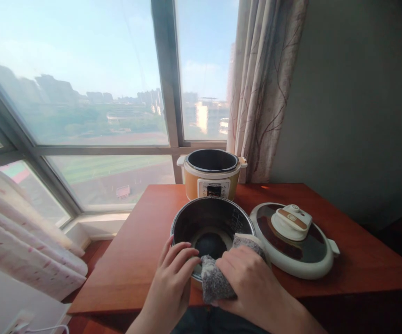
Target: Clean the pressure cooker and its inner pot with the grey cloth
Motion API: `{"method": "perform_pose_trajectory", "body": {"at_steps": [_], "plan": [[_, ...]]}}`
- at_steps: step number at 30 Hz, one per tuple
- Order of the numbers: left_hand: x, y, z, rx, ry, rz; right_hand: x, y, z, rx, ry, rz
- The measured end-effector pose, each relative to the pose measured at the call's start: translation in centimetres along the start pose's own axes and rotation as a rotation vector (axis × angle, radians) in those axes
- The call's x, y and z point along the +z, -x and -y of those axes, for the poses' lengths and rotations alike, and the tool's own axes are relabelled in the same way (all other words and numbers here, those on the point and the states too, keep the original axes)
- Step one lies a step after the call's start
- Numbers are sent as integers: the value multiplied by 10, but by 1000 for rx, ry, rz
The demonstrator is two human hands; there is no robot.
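Gripping the near rim of the inner pot (212,221) with curled fingers, the left hand (171,283) steadies it at about six o'clock on the red-brown table (134,250), thumb outside and fingertips hooked over the edge, closed on the rim rather than spread. Beside it, at about five o'clock of the pot, the right hand (252,283) is bunched around a grey cloth (218,278), fingers folded down over the fabric so the cloth drapes across the pot's rim and dips inside; how tightly it is pinched underneath I cannot tell. To my eye this looks like the wiping step, with the cloth working the inner wall and rim nearest the person. At twelve o'clock, just behind the pot and near the window (82,93), stands the yellow cooker body (211,178), open and without its liner. At three o'clock, just beside the pot, the lid (293,239) lies flat with its white knob upward. A patterned curtain (263,83) hangs at one o'clock. I judge the next move calls for a firm hold by the left hand while the cloth sweeps round the wall, since the pot sits close to the table edge and could slide or tip
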State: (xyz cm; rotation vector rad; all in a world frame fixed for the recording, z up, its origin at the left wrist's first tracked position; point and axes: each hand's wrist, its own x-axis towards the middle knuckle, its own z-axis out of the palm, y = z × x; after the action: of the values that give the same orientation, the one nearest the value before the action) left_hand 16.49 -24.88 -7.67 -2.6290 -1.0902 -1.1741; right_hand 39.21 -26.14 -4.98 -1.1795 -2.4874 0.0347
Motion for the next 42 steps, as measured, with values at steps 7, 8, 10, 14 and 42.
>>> {"method": "perform_pose_trajectory", "body": {"at_steps": [7,8,10,14,42], "plan": [[-3,-4,-2,44,-165,48,10,-5,21,-3,98,-76],[-3,-5,-1,42,-168,58,9,-5,21,-9,93,-73],[-4,-6,2,27,-164,78,6,-4,21,-25,73,-47],[-8,-8,12,43,-147,107,-4,-2,9,-50,22,56],[5,-7,-16,25,-40,65,2,-4,-13,-65,8,16]]}}
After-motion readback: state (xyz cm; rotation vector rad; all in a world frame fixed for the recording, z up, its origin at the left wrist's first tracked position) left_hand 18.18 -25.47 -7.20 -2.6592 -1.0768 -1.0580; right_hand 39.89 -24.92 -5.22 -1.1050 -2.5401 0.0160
